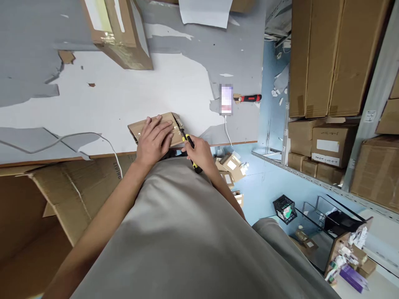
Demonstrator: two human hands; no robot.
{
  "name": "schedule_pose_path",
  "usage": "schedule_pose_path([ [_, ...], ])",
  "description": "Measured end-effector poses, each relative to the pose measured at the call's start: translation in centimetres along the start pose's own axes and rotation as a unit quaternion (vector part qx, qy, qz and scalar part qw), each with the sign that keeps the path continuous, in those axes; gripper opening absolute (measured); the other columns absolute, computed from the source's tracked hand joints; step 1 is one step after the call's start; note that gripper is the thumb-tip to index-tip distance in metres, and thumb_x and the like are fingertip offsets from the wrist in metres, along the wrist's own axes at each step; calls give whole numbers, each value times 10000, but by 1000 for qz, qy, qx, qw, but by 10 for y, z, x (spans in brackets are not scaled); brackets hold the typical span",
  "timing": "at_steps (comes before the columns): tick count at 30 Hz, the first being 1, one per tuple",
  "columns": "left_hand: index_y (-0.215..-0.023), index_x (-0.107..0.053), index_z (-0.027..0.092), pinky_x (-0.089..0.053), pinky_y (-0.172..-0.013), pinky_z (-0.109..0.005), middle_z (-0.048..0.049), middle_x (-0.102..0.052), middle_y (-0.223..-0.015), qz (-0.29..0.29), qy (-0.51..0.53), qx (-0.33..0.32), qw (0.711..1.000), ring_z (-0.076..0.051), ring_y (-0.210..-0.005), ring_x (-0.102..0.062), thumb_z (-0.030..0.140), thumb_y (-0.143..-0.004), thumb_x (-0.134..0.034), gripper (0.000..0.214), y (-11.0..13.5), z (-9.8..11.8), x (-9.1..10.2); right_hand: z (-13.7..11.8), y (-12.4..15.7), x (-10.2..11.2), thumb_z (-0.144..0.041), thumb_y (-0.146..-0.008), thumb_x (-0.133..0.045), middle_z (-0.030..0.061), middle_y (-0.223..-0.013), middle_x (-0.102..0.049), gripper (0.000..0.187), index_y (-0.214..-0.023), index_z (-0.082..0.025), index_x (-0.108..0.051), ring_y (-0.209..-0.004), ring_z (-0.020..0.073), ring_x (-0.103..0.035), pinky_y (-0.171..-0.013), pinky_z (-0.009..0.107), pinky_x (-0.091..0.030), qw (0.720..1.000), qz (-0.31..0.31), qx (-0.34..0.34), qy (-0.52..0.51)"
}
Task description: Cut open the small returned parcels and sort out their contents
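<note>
Step in hand appears to be slitting a cardboard box (177, 135) at its right end, near the bench (187, 91) edge; left hand (154, 141) lies on top, fingers slightly apart; right hand (200, 153) clamps a utility knife (187, 139) beside that end; blade contact unclear; next move calls for steady bracing.

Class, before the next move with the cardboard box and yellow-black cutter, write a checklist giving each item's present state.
1. Left hand steadying the cardboard box: ok, laid on top.
2. Right hand around the yellow-black cutter: ok.
3. Left fingers well away from the cutter's tip: not ok, close by.
4. Blade length exposed: cannot tell, too small.
5. Red-handled tool apart from the box: ok.
</note>
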State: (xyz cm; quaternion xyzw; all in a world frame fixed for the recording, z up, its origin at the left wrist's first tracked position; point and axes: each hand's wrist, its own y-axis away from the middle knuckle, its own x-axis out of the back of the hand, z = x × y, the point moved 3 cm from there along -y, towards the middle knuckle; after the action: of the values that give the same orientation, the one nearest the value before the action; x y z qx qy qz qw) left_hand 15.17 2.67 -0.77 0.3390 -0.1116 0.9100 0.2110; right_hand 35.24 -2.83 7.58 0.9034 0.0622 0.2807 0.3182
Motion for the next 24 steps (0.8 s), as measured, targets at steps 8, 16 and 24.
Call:
schedule_pose_path([
  [8, -1478, -784, 371, -499, -1364, -673, -81, -844, -1500, 64, -68, 58, 994, -368, -1574, -683, 480, -1130, -692, 376, 40, -23, 26, 86, -87, 0, -667, -1208, -610, 51, -1079, -899, 432, -1069, -265, -688, -755, 169, -841, -768, 278, -668, 978, 71, 19, -193],
  [16, -1374, -813, 305, -603, -1196, -588, -93, -862, -1430, 165, -75, 140, 973, -304, -1258, -805, 615, -1190, -568, 435, 77, -20, 48, 109, -176, -64, -568, -1160, -692, 38, -990, -824, 356, -993, -253, -674, -920, 208, -798, -901, 332, -654, 971, -4, -12, -238],
  [24, -1150, -771, 266, -614, -1194, -578, -144, -879, -1351, 254, -20, 160, 954, -350, -1331, -815, 571, -1131, -698, 314, 67, -16, 69, 79, -136, -68, -671, -1134, -571, -39, -742, -529, 469, -851, -299, -535, -828, 226, -570, -819, 317, -515, 987, 66, 78, -120],
])
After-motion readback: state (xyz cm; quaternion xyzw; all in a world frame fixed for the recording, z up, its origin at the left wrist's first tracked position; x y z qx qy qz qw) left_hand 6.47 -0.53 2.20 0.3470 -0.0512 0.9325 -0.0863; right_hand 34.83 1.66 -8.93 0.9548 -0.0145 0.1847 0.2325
